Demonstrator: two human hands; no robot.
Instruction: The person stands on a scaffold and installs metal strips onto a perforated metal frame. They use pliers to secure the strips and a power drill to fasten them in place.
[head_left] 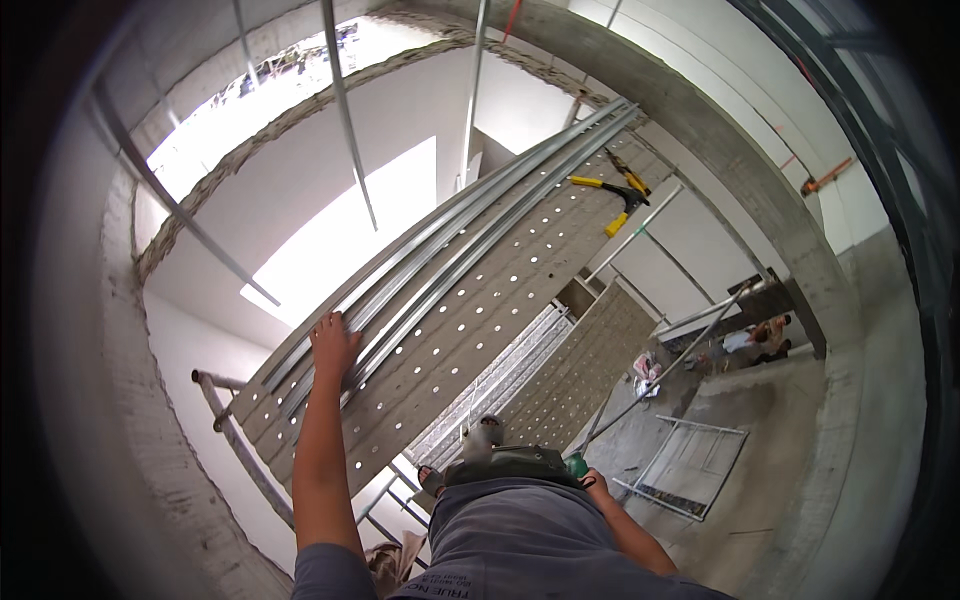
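Observation:
My left hand (335, 345) rests on several long silver metal channels (470, 230), its fingers spread over their near ends. The channels lie lengthwise along a perforated scaffold plank (500, 300). At my waist, my right hand (596, 483) is curled beside a small green object (575, 465) at the edge of a dark pouch (515, 465); its fingers are partly hidden, and what they grip cannot be made out. Towards the plank's far end lies a black hand tool (632, 198) with yellow handles. Another tool (622, 168), dark with orange-yellow parts, touches it or lies just behind.
Scaffold tubes (228, 440) frame the plank. A lower perforated platform (580, 365) is beneath, near my feet. Upright metal rods (348, 110) hang at the left. Another person (765, 335) is low at the right, near a metal frame (685, 468) on the floor.

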